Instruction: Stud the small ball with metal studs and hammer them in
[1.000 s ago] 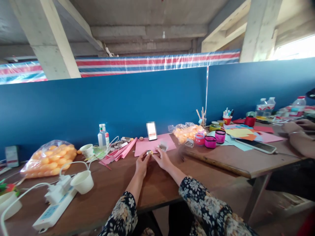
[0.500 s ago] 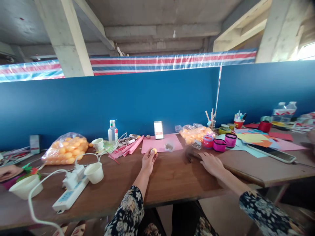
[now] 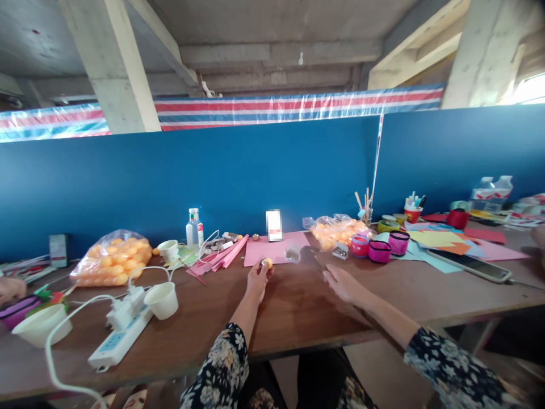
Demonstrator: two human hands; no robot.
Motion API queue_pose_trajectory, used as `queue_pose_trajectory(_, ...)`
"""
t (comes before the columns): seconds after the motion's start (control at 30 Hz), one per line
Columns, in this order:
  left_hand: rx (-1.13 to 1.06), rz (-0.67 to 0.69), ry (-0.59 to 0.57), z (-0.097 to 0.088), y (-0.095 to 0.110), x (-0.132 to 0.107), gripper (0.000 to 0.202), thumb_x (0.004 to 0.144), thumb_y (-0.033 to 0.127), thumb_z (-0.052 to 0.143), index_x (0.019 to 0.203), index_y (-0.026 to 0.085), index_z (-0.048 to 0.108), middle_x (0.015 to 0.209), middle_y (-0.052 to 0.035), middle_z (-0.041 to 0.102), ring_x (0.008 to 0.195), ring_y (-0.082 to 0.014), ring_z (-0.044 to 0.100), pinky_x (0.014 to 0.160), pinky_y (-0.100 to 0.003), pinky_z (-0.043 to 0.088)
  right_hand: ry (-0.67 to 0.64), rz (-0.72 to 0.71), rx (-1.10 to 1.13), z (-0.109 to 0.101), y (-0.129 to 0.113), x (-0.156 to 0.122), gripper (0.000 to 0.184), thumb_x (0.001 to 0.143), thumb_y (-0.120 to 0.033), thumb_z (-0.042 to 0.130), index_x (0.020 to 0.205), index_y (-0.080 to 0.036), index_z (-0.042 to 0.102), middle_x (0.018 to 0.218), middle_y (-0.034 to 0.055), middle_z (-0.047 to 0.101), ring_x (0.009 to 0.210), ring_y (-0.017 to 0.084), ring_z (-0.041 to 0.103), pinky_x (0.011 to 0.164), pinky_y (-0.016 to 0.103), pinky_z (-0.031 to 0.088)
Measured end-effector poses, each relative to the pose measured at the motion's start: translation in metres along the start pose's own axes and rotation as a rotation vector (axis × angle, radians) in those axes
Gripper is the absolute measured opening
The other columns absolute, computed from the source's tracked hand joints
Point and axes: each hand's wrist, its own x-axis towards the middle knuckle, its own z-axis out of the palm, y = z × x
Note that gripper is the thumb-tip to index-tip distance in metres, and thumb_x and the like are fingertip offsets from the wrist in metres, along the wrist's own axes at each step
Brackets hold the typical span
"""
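Observation:
My left hand (image 3: 258, 283) is closed around an orange ping-pong ball (image 3: 267, 263), at the front edge of a pink sheet (image 3: 264, 250). Small dark marks seem to show on the ball, too small to make out. Over the brown table (image 3: 293, 318), my right hand (image 3: 344, 283) hovers to the right of the sheet. Motion smears its fingertips, so whether anything is in them cannot be told. Close to it are a small clear plastic packet (image 3: 339, 251) and, on the sheet's right part, another clear packet (image 3: 292, 254).
A phone with a lit screen (image 3: 275, 226) stands behind the sheet. Bags of orange balls lie left (image 3: 111, 258) and right (image 3: 336, 230). A power strip (image 3: 114, 343) and paper cup (image 3: 162, 300) occupy the left front. Magenta rings (image 3: 380, 251) sit right. Another person's hand (image 3: 11, 291) shows far left.
My right hand has moved left, toward my left hand. My left hand stays nearly still with the ball. The other person's hand at far left has shifted slightly.

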Motion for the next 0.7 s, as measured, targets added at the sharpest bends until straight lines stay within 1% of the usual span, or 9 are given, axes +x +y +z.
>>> queue_pose_trajectory(0.07,0.020,0.014,0.000,0.000,-0.001,0.000,0.043,0.064,0.022,0.068,0.105,0.017,0.057,0.091,-0.0052,0.061,0.070,-0.0081,0.059,0.073,-0.026,0.049,-0.035,0.039,0.259,0.011,-0.023,0.004,0.028,0.086,-0.033,0.022,0.080,-0.016,0.044,0.073,0.0041,0.056,0.053,0.010,0.051,0.047,0.022,0.039)
queue_pose_trajectory(0.1,0.031,0.021,-0.008,-0.001,-0.002,0.001,0.045,0.062,0.021,0.070,0.105,0.016,0.057,0.091,-0.0051,0.061,0.070,-0.0080,0.059,0.074,-0.026,0.049,-0.051,0.035,0.350,0.015,-0.033,0.007,0.027,0.086,-0.033,0.023,0.079,-0.017,0.043,0.072,0.0030,0.054,0.051,0.009,0.050,0.044,0.020,0.038)
queue_pose_trajectory(0.17,0.048,0.039,-0.030,-0.002,-0.003,0.001,0.050,0.060,0.020,0.071,0.107,0.016,0.056,0.087,-0.0043,0.062,0.069,-0.0081,0.059,0.074,-0.026,0.048,-0.078,0.016,0.421,0.021,-0.051,0.013,0.026,0.086,-0.034,0.024,0.077,-0.017,0.041,0.067,0.0004,0.052,0.044,0.007,0.045,0.040,0.018,0.035)
queue_pose_trajectory(0.3,0.126,0.074,-0.028,-0.004,-0.006,0.003,0.052,0.058,0.023,0.071,0.108,0.017,0.055,0.078,-0.0019,0.062,0.063,-0.0080,0.057,0.068,-0.025,0.047,-0.046,-0.121,0.353,0.024,-0.071,0.022,0.025,0.087,-0.033,0.028,0.073,-0.017,0.042,0.060,-0.0012,0.051,0.044,0.005,0.044,0.045,0.018,0.034)
queue_pose_trajectory(0.4,0.184,0.094,-0.051,-0.003,-0.005,0.002,0.050,0.057,0.025,0.071,0.104,0.016,0.058,0.074,-0.0011,0.061,0.061,-0.0083,0.056,0.064,-0.024,0.045,-0.057,-0.166,0.272,0.024,-0.078,0.024,0.025,0.087,-0.029,0.029,0.070,-0.016,0.043,0.057,-0.0013,0.050,0.045,0.006,0.044,0.049,0.019,0.034)
queue_pose_trajectory(0.53,0.198,0.110,-0.053,0.000,-0.002,-0.001,0.049,0.056,0.029,0.070,0.102,0.013,0.058,0.068,-0.0008,0.059,0.060,-0.0095,0.055,0.061,-0.023,0.044,-0.068,-0.188,0.240,0.023,-0.082,0.026,0.025,0.088,-0.028,0.029,0.070,-0.016,0.043,0.057,-0.0009,0.051,0.045,0.006,0.044,0.049,0.019,0.033)
queue_pose_trajectory(0.63,0.184,0.127,-0.055,0.001,0.000,-0.002,0.049,0.057,0.030,0.069,0.102,0.013,0.059,0.069,-0.0013,0.059,0.061,-0.0097,0.055,0.061,-0.024,0.044,-0.058,-0.162,0.276,0.023,-0.084,0.026,0.026,0.088,-0.029,0.027,0.073,-0.016,0.043,0.058,-0.0008,0.051,0.045,0.006,0.045,0.048,0.018,0.033)
queue_pose_trajectory(0.7,0.194,0.117,-0.048,0.001,-0.001,-0.002,0.050,0.056,0.030,0.070,0.102,0.013,0.059,0.068,-0.0008,0.059,0.061,-0.0094,0.055,0.062,-0.024,0.044,-0.077,-0.148,0.289,0.024,-0.084,0.026,0.025,0.088,-0.028,0.028,0.072,-0.016,0.043,0.057,-0.0009,0.051,0.044,0.005,0.044,0.047,0.018,0.033)
